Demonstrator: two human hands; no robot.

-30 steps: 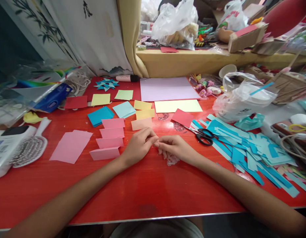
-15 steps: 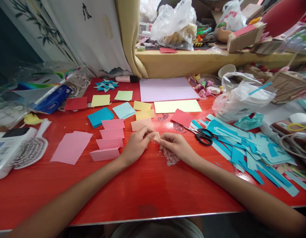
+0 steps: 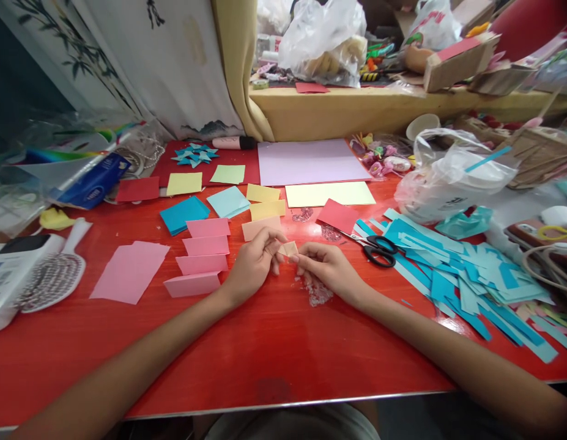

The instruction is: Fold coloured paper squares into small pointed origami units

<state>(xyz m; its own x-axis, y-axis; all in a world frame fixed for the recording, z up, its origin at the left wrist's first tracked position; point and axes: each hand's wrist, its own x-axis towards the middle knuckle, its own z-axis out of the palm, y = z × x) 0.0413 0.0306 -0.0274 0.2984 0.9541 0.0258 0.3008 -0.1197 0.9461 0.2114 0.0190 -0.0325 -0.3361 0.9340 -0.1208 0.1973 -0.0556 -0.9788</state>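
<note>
Peach paper [image 3: 289,248], likely light, crease-prone, best held by its edges, sits pinched in the right hand [image 3: 333,272] (left hand [image 3: 252,270]: can't tell), behind the worktop [image 3: 246,354]'s front edge.

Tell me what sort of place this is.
Likely a home table used for papercraft: scissors, blue paper strips and a white hairbrush lie on it.

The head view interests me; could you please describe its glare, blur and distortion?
Head view: white glare on the red table beside the blue strips; head view: soft detail in the small pale paper at the fingers; head view: forearms seemingly stretched towards the lower corners.
</note>
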